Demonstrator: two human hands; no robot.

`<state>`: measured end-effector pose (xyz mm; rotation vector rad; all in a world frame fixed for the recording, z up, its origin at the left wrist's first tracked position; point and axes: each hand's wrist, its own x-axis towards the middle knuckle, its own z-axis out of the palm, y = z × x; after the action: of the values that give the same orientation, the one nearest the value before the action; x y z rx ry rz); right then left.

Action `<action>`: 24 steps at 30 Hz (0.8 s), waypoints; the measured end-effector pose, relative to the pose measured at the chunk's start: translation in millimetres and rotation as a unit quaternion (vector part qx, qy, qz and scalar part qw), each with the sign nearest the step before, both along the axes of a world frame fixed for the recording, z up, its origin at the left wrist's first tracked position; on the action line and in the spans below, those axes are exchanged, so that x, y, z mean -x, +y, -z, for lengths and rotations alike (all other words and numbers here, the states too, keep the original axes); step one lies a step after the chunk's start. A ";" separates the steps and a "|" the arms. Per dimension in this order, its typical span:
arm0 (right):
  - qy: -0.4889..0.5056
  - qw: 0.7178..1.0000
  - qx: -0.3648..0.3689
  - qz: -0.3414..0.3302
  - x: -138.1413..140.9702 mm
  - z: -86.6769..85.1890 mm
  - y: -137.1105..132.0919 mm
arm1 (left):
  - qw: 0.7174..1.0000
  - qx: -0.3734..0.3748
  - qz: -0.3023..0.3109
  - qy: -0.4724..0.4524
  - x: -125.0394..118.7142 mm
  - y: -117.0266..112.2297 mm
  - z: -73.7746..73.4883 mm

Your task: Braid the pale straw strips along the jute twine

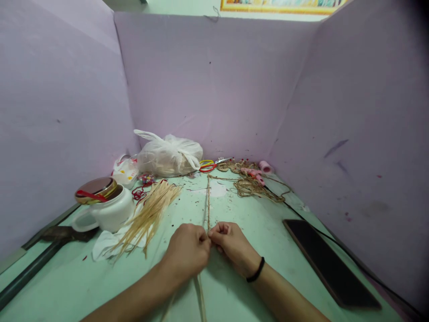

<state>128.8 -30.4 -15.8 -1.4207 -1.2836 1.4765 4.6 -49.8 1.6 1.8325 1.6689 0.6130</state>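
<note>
My left hand (187, 252) and my right hand (233, 246) meet at the middle of the pale green table (275, 250), both closed in a pinch. Between their fingertips they grip a thin brown twine strand (208, 201) that runs straight away from me toward the tangled twine pile (250, 185) at the back. Pale straw-like strips also trail out beneath my left wrist toward the near edge. My right wrist wears a black band.
A bundle of straw sticks (150, 214) lies left of my hands, beside a white pot with a metal lid (103, 205). Farther back sit a white plastic bag (169, 154), scissors (211, 164) and a pink glue gun (256, 173). A dark tablet (328, 264) rests at right. Lilac partition walls enclose the table.
</note>
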 end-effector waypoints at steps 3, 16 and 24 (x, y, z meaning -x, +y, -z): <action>0.054 0.998 0.016 0.016 2.3 1.5 -1.4 | 0.996 -0.063 0.034 0.053 -7.6 -16.3 4.7; 0.105 0.988 0.071 -0.092 -11.8 -13.1 0.7 | 0.905 0.249 -0.068 -0.338 2.8 9.9 -12.6; 0.033 0.994 -0.014 -0.100 -10.6 -0.9 7.7 | 0.911 0.241 -0.084 -0.324 1.1 15.9 6.9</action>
<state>139.5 -22.7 -14.9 -1.2437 -1.4330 1.6147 3.5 -33.9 -5.3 0.9894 1.3579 0.7043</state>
